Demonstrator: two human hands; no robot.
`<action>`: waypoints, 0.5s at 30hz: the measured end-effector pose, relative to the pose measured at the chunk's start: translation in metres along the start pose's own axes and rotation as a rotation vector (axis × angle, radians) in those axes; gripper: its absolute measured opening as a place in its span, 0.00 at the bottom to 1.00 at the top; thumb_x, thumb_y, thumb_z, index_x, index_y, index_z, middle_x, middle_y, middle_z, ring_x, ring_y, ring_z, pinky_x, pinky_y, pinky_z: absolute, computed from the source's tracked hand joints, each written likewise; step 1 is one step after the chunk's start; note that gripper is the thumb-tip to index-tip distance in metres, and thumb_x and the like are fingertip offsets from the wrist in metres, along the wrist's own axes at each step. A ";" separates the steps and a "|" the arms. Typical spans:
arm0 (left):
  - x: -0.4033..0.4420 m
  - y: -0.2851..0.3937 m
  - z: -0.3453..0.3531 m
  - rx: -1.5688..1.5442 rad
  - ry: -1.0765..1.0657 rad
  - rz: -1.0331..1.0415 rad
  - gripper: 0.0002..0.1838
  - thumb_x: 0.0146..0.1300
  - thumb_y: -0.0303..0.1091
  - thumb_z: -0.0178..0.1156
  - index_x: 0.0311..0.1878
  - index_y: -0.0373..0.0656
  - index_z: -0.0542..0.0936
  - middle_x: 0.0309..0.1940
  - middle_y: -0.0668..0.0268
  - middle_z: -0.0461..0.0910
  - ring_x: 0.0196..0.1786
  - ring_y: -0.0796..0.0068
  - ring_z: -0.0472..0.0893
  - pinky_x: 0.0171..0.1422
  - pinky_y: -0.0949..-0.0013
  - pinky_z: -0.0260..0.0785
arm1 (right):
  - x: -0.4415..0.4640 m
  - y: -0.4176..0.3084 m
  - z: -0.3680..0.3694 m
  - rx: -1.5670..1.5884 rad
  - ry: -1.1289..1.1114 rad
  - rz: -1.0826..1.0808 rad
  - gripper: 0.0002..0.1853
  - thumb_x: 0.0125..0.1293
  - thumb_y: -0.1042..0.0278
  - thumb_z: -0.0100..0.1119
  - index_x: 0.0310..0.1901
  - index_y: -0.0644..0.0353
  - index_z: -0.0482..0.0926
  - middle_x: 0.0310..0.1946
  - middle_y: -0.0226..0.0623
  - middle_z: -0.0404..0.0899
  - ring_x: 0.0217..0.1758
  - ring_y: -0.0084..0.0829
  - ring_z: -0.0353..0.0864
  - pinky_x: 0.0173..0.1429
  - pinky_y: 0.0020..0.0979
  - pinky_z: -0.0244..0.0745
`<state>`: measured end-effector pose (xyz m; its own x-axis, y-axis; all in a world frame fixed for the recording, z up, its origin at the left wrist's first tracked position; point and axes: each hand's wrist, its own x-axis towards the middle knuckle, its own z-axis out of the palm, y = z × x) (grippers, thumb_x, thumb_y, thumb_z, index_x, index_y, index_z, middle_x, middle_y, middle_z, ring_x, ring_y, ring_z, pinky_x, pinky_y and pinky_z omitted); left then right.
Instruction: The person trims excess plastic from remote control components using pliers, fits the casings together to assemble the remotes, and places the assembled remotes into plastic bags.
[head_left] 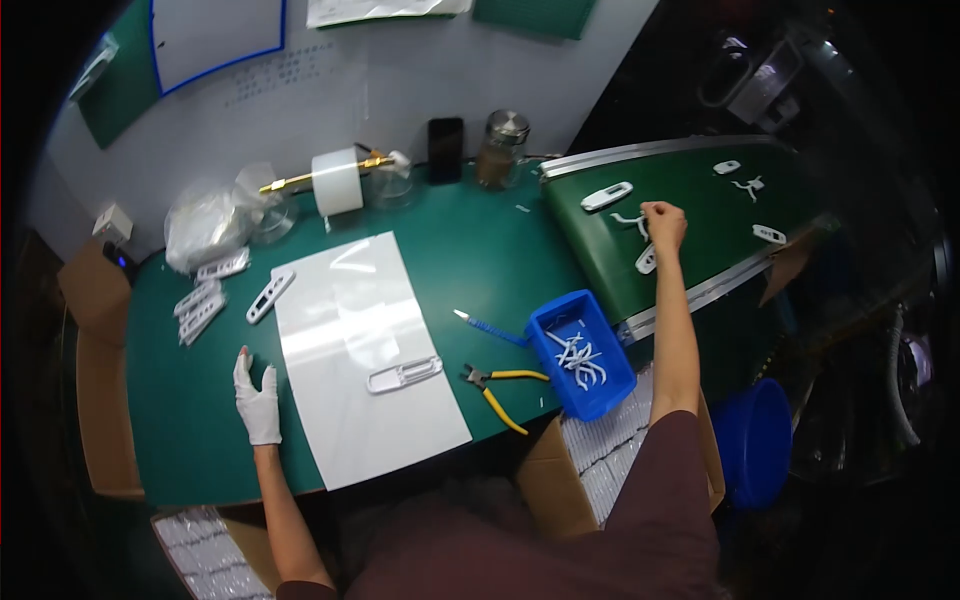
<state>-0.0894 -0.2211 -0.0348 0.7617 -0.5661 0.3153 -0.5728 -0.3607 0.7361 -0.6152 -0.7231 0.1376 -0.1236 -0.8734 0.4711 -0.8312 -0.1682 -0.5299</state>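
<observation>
My left hand [258, 402], in a white glove, lies over the green table left of the white paper sheet [350, 430], its thumb and fingers apart and holding nothing. My bare right hand [666, 226] reaches over the green conveyor belt [590, 245], fingers pinched on a thin, branched white plastic sprue [630, 220]. Just below that hand sits a small white plastic casing [647, 260], partly hidden by the wrist. A longer white casing [607, 196] is up and left of it. One open casing [405, 375] rests on the paper; another casing [270, 297] lies at the sheet's left edge.
Right of the paper are yellow-handled cutting pliers [500, 390], a blue-handled tool [490, 327] and a blue bin [620, 385] of white scraps. A tape roll [337, 182], phone [446, 150] and glass jar [500, 155] stand behind. Cardboard boxes [545, 470] flank my body.
</observation>
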 end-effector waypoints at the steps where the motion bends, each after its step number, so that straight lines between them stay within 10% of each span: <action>1: -0.009 0.000 -0.001 -0.008 0.006 0.011 0.31 0.67 0.31 0.64 0.72 0.41 0.66 0.69 0.60 0.71 0.68 0.62 0.74 0.72 0.62 0.65 | 0.002 0.003 0.001 0.019 0.056 -0.022 0.14 0.58 0.54 0.71 0.38 0.56 0.89 0.29 0.41 0.87 0.36 0.41 0.87 0.42 0.39 0.79; 9: -0.065 0.081 -0.007 -0.144 0.010 0.052 0.23 0.68 0.25 0.58 0.67 0.35 0.72 0.65 0.55 0.75 0.67 0.59 0.74 0.73 0.61 0.62 | -0.164 -0.111 -0.069 0.448 -0.326 -0.500 0.06 0.69 0.74 0.59 0.42 0.65 0.85 0.35 0.35 0.82 0.33 0.23 0.78 0.36 0.25 0.72; 15: -0.105 0.179 0.025 -0.868 -0.591 -0.169 0.34 0.68 0.32 0.63 0.75 0.38 0.63 0.60 0.59 0.78 0.41 0.81 0.78 0.49 0.74 0.75 | -0.298 -0.135 -0.070 0.617 -0.959 -0.685 0.04 0.65 0.73 0.65 0.40 0.62 0.83 0.33 0.38 0.79 0.35 0.35 0.81 0.37 0.31 0.75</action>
<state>-0.2800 -0.2449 0.0489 0.4095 -0.9123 -0.0005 0.1164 0.0517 0.9919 -0.5040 -0.4078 0.1182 0.8584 -0.4615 0.2239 -0.1604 -0.6562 -0.7374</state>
